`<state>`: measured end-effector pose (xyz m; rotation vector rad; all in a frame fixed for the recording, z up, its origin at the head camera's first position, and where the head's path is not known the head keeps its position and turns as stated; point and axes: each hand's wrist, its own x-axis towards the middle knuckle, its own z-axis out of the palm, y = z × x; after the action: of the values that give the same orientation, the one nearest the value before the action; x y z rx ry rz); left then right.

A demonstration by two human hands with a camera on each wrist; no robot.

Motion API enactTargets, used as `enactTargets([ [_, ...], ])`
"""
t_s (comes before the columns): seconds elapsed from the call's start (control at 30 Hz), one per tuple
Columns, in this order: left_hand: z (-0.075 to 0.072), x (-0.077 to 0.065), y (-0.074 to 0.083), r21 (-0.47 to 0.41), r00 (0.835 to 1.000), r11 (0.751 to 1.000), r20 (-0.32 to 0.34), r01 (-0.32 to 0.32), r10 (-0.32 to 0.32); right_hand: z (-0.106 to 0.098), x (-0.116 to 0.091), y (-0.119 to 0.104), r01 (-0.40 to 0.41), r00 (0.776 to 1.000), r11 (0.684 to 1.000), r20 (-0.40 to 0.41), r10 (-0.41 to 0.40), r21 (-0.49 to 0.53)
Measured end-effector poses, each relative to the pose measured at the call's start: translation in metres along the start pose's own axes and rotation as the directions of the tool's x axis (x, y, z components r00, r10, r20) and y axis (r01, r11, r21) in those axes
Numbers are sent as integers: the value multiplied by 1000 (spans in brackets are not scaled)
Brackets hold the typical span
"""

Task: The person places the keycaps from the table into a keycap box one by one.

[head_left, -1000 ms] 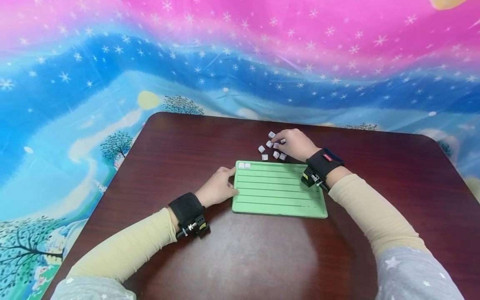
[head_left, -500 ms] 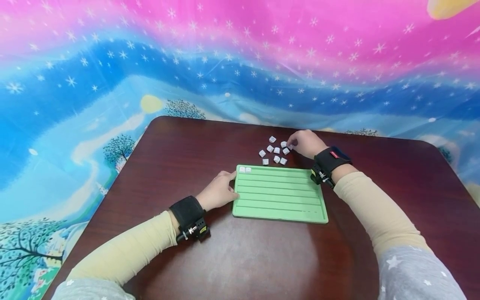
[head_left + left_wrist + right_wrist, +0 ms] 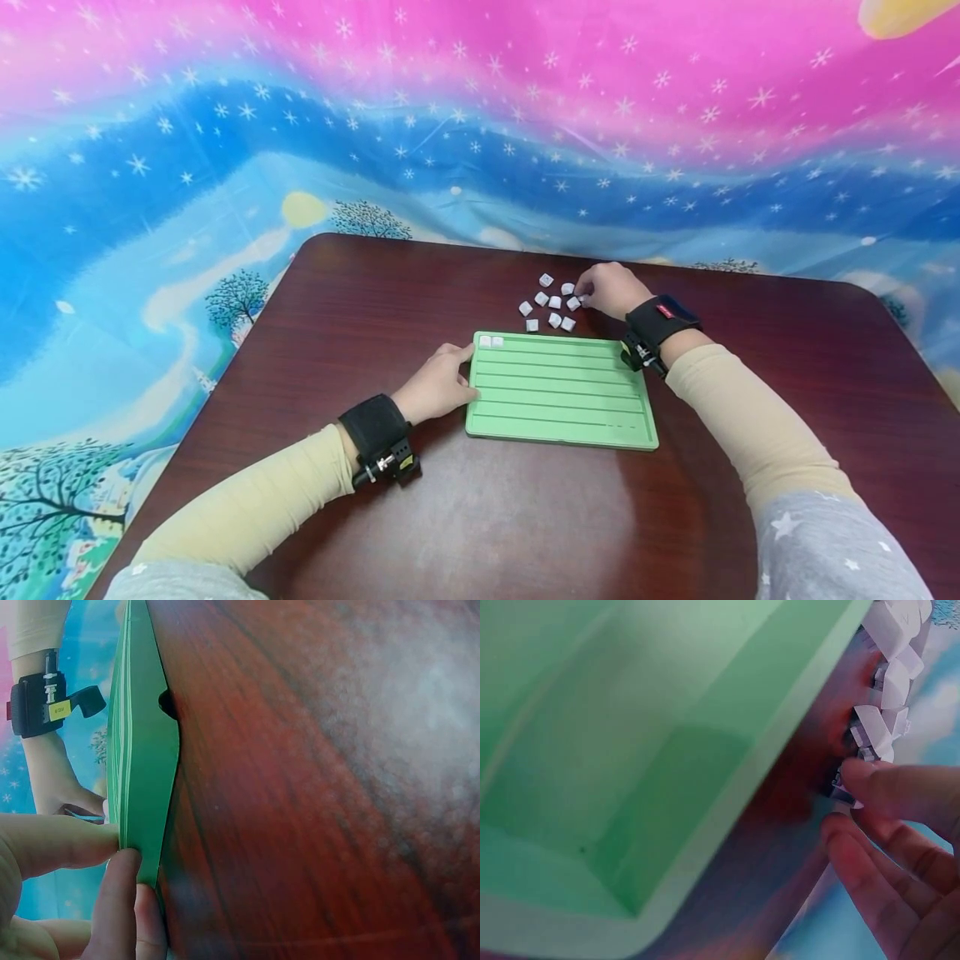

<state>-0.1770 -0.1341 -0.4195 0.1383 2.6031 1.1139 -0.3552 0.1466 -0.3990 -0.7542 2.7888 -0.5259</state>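
A shallow green tray [image 3: 562,392] with raised ridges lies on the table, two white keycaps [image 3: 491,342] sitting in its far left corner. My left hand [image 3: 435,385] grips the tray's left edge, and the left wrist view shows its fingertips against the tray's side wall [image 3: 150,772]. Beyond the tray, several white keycaps [image 3: 555,302] lie loose on the table. At the right of this group my right hand [image 3: 615,290] pinches a keycap [image 3: 844,787] between thumb and fingertips, low by the table. Its fingers partly cover that keycap.
The dark wooden table [image 3: 480,517] has a rounded far edge just behind the keycaps. A patterned cloth [image 3: 480,125] hangs behind it. My right wrist camera [image 3: 637,354] hangs over the tray's far right corner.
My right hand has moved rightward from over the middle of the loose keycaps to their right side, uncovering several of them. The left hand keeps its place on the tray.
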Motion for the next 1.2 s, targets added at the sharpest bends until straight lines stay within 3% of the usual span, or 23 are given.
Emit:
enactTargets([
  [0.73, 0, -1, 2, 12, 1000, 1000, -11, -8, 8, -5, -5, -10, -48, 996, 999, 77, 46, 23],
  [1.2, -1, -1, 1, 2, 1000, 1000, 0, -5, 5, -3, -7, -7, -50, 997, 999, 58, 49, 8],
])
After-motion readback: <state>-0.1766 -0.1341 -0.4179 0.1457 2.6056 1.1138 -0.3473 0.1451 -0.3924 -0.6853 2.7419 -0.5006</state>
